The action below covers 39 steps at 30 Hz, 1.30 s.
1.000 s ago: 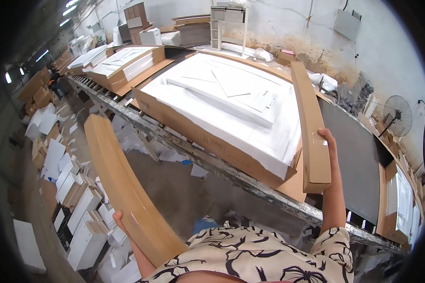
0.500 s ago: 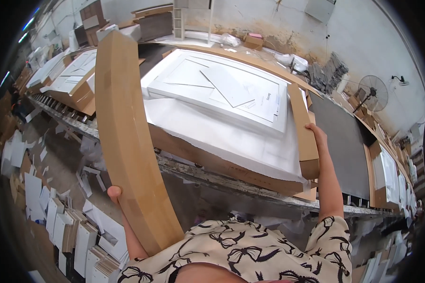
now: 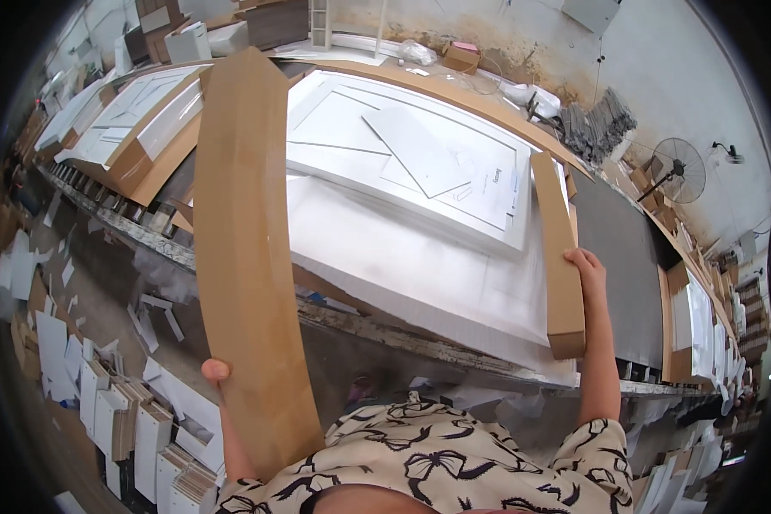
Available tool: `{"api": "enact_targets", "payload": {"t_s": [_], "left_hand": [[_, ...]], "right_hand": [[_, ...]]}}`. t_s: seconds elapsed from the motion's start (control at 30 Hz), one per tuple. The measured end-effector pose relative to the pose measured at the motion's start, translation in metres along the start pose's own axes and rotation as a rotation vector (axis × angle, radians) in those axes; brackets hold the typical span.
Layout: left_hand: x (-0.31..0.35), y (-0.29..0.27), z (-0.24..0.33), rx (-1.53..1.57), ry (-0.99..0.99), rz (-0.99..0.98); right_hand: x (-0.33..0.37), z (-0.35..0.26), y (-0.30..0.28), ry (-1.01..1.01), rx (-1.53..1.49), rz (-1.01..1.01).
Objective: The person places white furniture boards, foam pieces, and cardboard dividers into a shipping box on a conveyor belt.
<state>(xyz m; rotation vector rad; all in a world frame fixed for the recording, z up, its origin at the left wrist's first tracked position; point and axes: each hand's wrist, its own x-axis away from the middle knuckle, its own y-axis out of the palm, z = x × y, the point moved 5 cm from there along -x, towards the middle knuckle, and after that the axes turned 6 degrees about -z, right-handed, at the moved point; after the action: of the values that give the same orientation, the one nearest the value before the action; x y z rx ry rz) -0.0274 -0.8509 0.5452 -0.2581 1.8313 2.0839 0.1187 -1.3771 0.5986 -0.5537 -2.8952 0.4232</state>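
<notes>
A long brown cardboard length (image 3: 247, 231) stands up on my left, reaching from near my chest past the far side of the bench. My left hand (image 3: 217, 369) grips its outer edge; only the thumb end shows and the other fingers are hidden behind. On the right, a shorter brown cardboard strip (image 3: 560, 257) runs along the end of the white stack. The fingers of my right hand (image 3: 588, 264) are closed over its outer edge. Between them lie white panels (image 3: 403, 154) with a loose sheet on top, above a white foam sheet (image 3: 428, 274).
A roller conveyor (image 3: 154, 227) carries further cartons of white panels (image 3: 137, 120) at left and another open carton (image 3: 694, 317) at right. Stacked boards (image 3: 116, 420) and scraps cover the floor at lower left. A fan (image 3: 678, 170) stands by the wall.
The left cardboard length has shifted right and turned its broad face more toward me. My right hand and its strip have moved slightly right and down. The foam's near edge has dropped lower.
</notes>
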Motion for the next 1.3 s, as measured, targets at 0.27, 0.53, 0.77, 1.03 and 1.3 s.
{"api": "enact_targets", "payload": {"t_s": [0.27,0.53,0.77,1.03,1.3], "left_hand": [[-0.032,0.015,-0.013,-0.034,0.003,0.071],[-0.065,-0.009,-0.020,-0.063,-0.064,0.047],[-0.068,-0.033,-0.017,-0.137,-0.106,0.134],[-0.076,-0.025,-0.017,-0.048,-0.136,0.106],[-0.107,0.027,-0.090,-0.191,-0.231,-0.012]], "right_hand": [[0.003,-0.021,0.009,0.021,-0.038,-0.025],[-0.038,0.003,0.010,-0.048,0.793,0.102],[-0.037,0.035,0.051,0.180,1.032,-0.012],[-0.030,0.071,0.059,-0.050,1.365,-0.149],[-0.030,0.053,0.059,-0.204,0.641,-0.398]]}}
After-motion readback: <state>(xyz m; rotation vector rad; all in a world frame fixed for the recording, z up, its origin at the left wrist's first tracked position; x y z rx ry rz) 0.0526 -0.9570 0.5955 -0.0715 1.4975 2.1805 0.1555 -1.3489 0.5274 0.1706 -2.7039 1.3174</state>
